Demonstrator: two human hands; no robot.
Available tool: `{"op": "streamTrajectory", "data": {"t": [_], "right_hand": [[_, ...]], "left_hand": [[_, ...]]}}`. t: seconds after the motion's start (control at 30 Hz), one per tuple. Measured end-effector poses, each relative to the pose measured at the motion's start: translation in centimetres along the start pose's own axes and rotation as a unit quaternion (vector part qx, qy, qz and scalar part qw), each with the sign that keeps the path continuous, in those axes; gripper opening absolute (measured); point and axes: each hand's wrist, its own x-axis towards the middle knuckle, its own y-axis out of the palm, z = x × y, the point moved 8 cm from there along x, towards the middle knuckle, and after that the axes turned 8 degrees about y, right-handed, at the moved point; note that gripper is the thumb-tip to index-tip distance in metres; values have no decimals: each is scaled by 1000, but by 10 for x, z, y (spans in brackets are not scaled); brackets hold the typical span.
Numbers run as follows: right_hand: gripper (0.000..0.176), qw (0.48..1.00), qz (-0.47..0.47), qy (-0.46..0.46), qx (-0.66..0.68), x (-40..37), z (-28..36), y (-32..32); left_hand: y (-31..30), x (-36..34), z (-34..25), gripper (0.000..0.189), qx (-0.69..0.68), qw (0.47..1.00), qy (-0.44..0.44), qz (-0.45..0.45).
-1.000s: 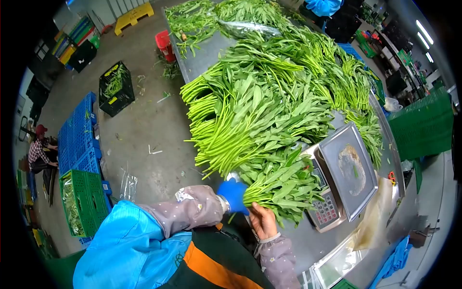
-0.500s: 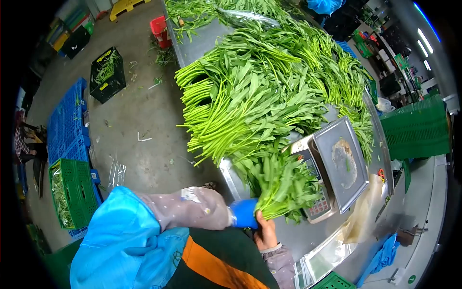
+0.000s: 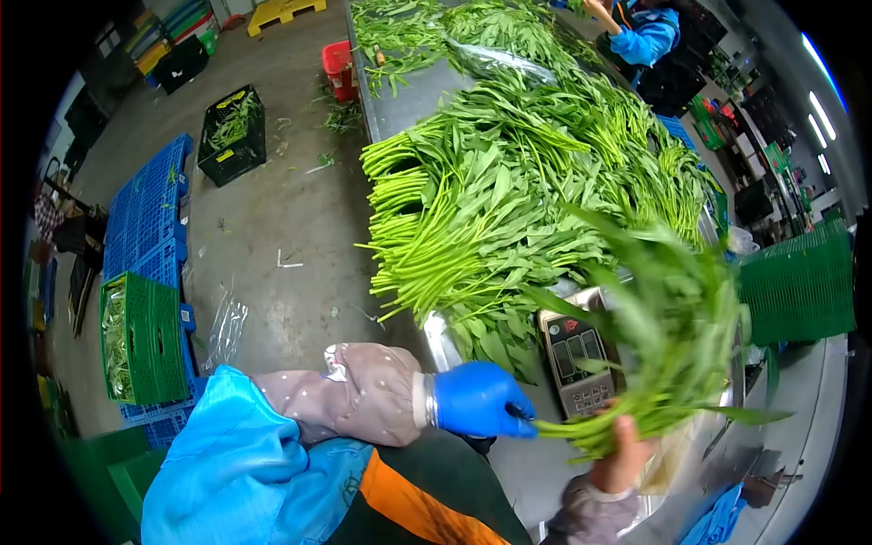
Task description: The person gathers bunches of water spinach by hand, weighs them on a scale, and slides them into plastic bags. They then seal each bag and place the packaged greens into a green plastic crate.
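Note:
A bunch of leafy greens that looks like water spinach is held over the scale, its leaves blurred by motion. My right hand, bare, is wrapped round its stems near the cut ends. In a blue glove, my left hand has its fingers closed on the stem tips at the left end of the bunch. Behind the leaves stands a digital scale; its keypad and display show, while its pan is mostly hidden. Beyond my hands, a large pile of the same greens covers much of the metal table.
On the floor at left are a black crate, blue pallets and a green crate with greens inside. A red bucket stands beside the table. Stacked green trays are at right. Another person's blue sleeve shows at the far end.
The bunch has swung up and right, from beside the scale to over it. My right hand moved right with it. The left glove now shows more fully, at the stem ends.

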Motion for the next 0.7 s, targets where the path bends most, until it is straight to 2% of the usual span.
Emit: {"op": "streamTrajectory", "data": {"t": [0.07, 0.1, 0.13, 0.17, 0.23, 0.3, 0.33, 0.37, 0.4, 0.43, 0.5, 0.53, 0.57, 0.6, 0.63, 0.7], "right_hand": [[37, 998, 3, -57, 41, 29, 31, -25], [34, 995, -3, -90, 52, 42, 46, -33], [31, 990, -31, -127, 53, 55, 57, -48], [29, 983, -60, -165, 55, 66, 66, -61], [34, 976, -135, -169, 33, 98, 59, -91], [32, 992, -116, -28, 41, 154, -6, -147], [31, 991, -123, 34, 28, 176, -46, -175], [30, 987, -132, 94, 13, 186, -80, -194], [33, 979, -120, 136, 93, 183, -98, -197], [38, 979, -93, 136, 117, 184, -106, -205], [43, 975, -85, 144, 147, 152, -80, -181], [46, 980, -92, 120, 128, 138, -69, -181], [44, 985, -143, 85, 51, 135, -71, -211], [38, 957, -272, -4, -103, 118, -71, -237], [32, 882, -387, -92, -252, 96, -64, -243], [21, 969, -201, 14, -142, 60, -66, -82]], "left_hand": [[-13, 0, 8, 33, -192, 978, 20, -82], [-18, 0, 10, 31, -288, 950, 31, -120], [-31, -6, 13, 28, -255, 959, 1, -126], [-47, -15, 28, 30, -219, 960, -29, -171], [-98, -44, 44, 29, -109, 922, -46, -369], [-145, -78, 73, 40, 30, 877, -93, -471], [-164, -90, 81, 52, 91, 858, -164, -479], [-177, -97, 97, 67, 123, 849, -177, -483], [-186, -96, 110, 75, 152, 851, -209, -458], [-192, -95, 123, 83, 178, 851, -240, -432], [-191, -85, 150, 96, 190, 857, -286, -384], [-188, -80, 160, 96, 178, 858, -298, -379], [-187, -74, 164, 95, 178, 866, -299, -358], [-186, -68, 168, 94, 176, 874, -299, -339], [-185, -63, 171, 93, 174, 882, -300, -319], [-183, -58, 172, 90, 188, 886, -319, -280]]}}
